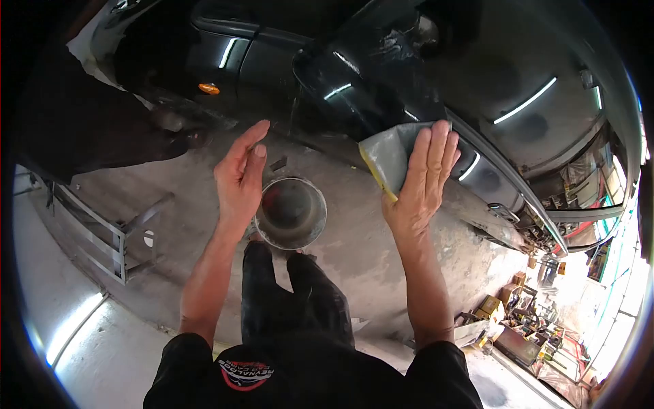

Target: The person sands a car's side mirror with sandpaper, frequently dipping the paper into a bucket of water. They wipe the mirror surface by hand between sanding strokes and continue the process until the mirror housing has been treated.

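The right hand (417,194) holds the grey sheet (390,153) under straight fingers, probably for flat support, while the left hand's (238,177) grip is loose, empty.

The car (490,61) stood before you. On the floor (204,177), ahead of your legs (262,286), the bucket (313,226) sat between your left fingers (248,141) and right fingers (434,150). Under the latter lay the sheet (388,150). The frame (122,252) stood to your left, boxes (492,308) to your right.
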Demonstrator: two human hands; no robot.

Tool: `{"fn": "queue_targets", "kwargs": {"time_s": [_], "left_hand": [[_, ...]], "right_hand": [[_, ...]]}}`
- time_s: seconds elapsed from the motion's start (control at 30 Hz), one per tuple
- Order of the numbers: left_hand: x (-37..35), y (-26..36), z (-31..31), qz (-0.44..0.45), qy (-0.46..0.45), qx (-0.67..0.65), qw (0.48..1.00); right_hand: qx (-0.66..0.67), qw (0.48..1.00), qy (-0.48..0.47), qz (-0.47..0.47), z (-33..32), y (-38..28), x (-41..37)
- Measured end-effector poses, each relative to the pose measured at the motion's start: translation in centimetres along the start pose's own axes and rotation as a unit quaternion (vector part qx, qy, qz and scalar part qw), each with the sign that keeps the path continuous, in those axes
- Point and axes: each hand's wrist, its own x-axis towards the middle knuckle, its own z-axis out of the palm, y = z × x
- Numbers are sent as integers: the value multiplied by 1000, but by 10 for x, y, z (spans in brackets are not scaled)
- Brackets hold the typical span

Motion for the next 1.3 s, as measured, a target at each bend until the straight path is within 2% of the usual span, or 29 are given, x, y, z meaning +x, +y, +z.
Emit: {"fn": "queue_targets", "kwargs": {"time_s": [0.1, 0.17, 0.23, 0.37, 0.47, 0.53, 0.63, 0.73, 0.83, 0.93, 1.03, 1.1, 1.17, 1.23, 1.3], "left_hand": [[-1, 6, 0, -2, 0, -2, 1000], [-2, 12, 0, 2, 4, 1, 1000], [-2, 16, 2, -1, -1, 3, 1000], [-6, 17, 4, -4, 2, -13, 1000], [-8, 20, -1, 0, 14, -13, 1000], [-11, 19, -5, -4, 14, -19, 1000], [-9, 20, 3, -8, 0, -27, 1000], [-9, 26, 11, -37, 7, -64, 997], [-7, 28, 2, -19, 3, -54, 998], [1, 33, 1, -6, -1, -20, 1000], [18, 47, 16, 28, 4, -1, 1000], [31, 57, 29, 84, 30, 20, 996], [47, 68, 38, 176, 39, 79, 980], [62, 77, 44, 294, 35, 178, 938], [72, 92, 56, 359, -25, 256, 897]], "right_hand": [[14, 999, -29, 20, -6, 8, -26], [26, 999, 24, 23, 3, 8, -31], [42, 996, 72, 36, 3, -9, 0], [2, 999, -31, 38, -15, -14, 28], [11, 999, 29, 15, 0, 6, -17], [-2, 998, 56, 16, -1, -6, 2], [-66, 994, -82, -6, -10, -27, 59], [-36, 997, -65, -19, -16, -26, 62], [-51, 999, 4, 11, -8, -5, -2], [-48, 997, 56, 19, 3, -21, 22], [-79, 996, -48, -21, 4, -44, 92], [-59, 997, -23, -33, 4, -35, 82], [-59, 998, -4, -30, 1, -26, 56], [-52, 999, 9, -11, -4, -1, -1], [-11, 1000, 0, 23, -3, 18, -45]]}}
